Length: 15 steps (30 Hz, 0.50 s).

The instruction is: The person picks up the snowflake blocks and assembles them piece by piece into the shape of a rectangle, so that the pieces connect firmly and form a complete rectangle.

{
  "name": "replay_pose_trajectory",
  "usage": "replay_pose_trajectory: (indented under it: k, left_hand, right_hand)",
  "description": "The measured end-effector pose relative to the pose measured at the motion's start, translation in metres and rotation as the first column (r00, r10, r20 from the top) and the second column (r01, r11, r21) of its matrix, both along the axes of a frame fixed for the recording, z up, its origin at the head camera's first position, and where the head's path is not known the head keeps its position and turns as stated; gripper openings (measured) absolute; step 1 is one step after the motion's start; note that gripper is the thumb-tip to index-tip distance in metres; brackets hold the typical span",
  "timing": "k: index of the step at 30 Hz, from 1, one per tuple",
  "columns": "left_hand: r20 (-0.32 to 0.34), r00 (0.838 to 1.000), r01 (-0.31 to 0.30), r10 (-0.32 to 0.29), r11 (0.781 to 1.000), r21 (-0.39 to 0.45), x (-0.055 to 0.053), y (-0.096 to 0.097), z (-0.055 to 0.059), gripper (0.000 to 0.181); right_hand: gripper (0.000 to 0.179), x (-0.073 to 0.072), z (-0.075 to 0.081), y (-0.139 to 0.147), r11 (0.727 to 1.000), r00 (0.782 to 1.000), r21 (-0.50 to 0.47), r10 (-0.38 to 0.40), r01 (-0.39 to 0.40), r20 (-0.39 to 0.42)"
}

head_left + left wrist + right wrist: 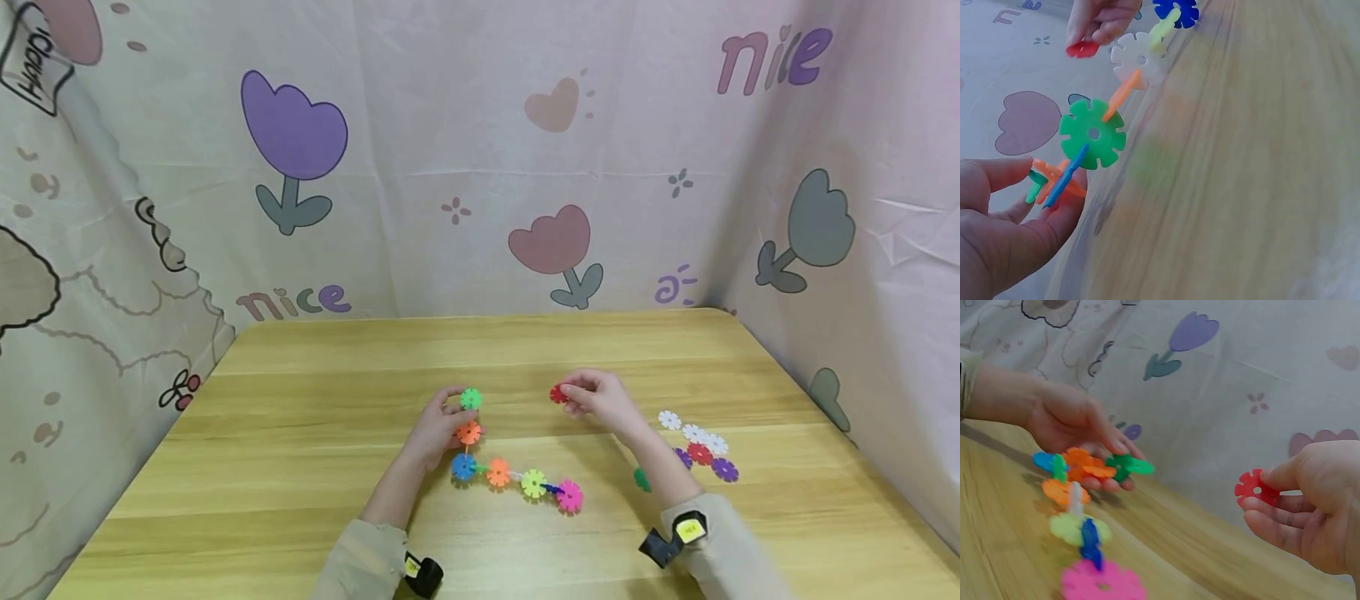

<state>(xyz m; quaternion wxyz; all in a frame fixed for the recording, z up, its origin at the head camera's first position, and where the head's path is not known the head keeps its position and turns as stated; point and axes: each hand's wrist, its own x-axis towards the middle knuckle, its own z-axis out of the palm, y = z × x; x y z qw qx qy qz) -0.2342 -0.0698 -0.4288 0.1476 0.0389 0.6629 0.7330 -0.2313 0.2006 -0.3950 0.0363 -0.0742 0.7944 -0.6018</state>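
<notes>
My left hand (433, 432) grips one end of a chain of notched plastic snowflake discs, near a bright green disc (471, 399) and an orange disc (468, 432). From there the chain bends at a blue disc (463, 467) and runs right through another orange disc (498, 472) and a yellow disc (534, 483) to a pink disc (570, 497). Smaller edge-on discs link these, such as a white disc (1138, 59). To the right, apart from the chain, my right hand (602, 404) pinches a single red disc (1256, 489) between thumb and fingers.
Loose discs lie on the wooden table (337, 500) by my right forearm: several white discs (670, 420), a red one (700, 453), purple discs (724, 470) and a dark green disc (642, 479). A printed curtain (420, 125) hangs behind the table and along its sides.
</notes>
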Motion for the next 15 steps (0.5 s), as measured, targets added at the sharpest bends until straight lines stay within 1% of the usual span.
replay_pose_trajectory:
  k: [4, 8, 12, 15]
  left_hand:
    - [-0.002, 1.0, -0.004, 0.004, 1.0, -0.005, 0.0, -0.001, 0.001, 0.044]
    - [0.001, 1.0, -0.006, 0.006, 1.0, -0.022, 0.001, -0.001, 0.002, 0.046]
    - [0.012, 1.0, 0.008, -0.008, 1.0, -0.024, 0.001, -0.001, 0.005, 0.047]
    - [0.018, 1.0, 0.019, -0.019, 1.0, -0.018, 0.007, 0.0, 0.015, 0.047]
  right_hand:
    - [0.025, -0.006, -0.004, -0.02, 0.995, 0.999, -0.098, 0.032, -0.029, 0.033]
    - [0.028, -0.012, -0.008, -0.038, 0.98, 0.996, -0.198, 0.04, -0.024, 0.076]
    - [0.026, -0.015, -0.012, -0.054, 0.971, 0.994, -0.241, 0.03, -0.003, 0.109]
    - [0.023, -0.017, -0.015, -0.064, 0.969, 0.993, -0.248, 0.021, 0.009, 0.12]
